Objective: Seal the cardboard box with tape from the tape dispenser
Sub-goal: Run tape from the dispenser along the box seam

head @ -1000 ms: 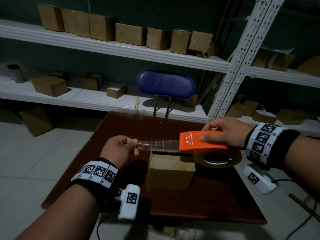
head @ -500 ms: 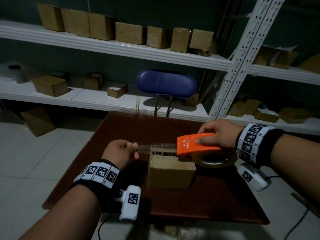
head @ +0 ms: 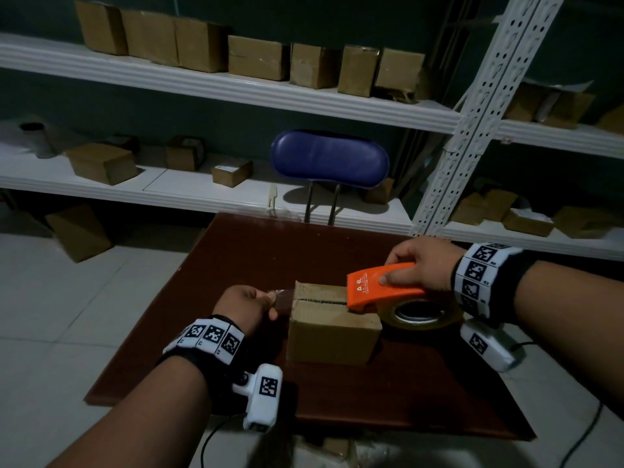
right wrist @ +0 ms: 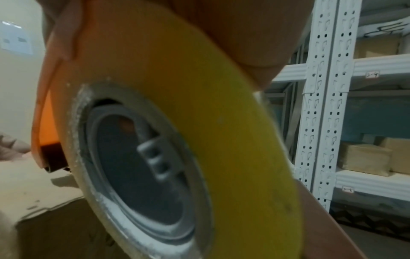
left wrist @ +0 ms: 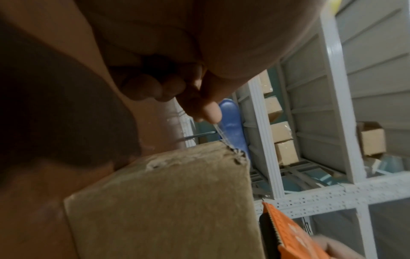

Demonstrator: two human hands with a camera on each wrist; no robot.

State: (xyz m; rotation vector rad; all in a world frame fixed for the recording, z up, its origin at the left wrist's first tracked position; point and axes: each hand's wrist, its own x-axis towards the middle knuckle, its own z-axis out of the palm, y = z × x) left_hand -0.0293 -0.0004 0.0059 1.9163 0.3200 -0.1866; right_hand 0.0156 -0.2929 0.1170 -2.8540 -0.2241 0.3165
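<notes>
A small cardboard box (head: 332, 327) stands on the dark red table (head: 388, 396), its top flaps closed with a seam showing. My right hand (head: 420, 266) grips the orange tape dispenser (head: 381, 288), whose nose rests on the box top near its right end. The yellowish tape roll (right wrist: 184, 122) fills the right wrist view. My left hand (head: 248, 304) pinches the free end of the clear tape (head: 282, 295) just left of the box's top left edge. A thin strip of tape (left wrist: 223, 135) runs from my fingertips (left wrist: 208, 112) down to the box corner (left wrist: 235, 154).
White metal shelving (head: 236, 92) with several cardboard boxes lines the back wall. A blue chair (head: 329, 163) stands behind the table. A slotted white upright (head: 472, 113) rises at the right. Cables trail from both wrist cameras onto the tiled floor.
Both hands came down and toward me. The stretched tape, held above the box before, now lies on the box top, with the dispenser nose on the lid.
</notes>
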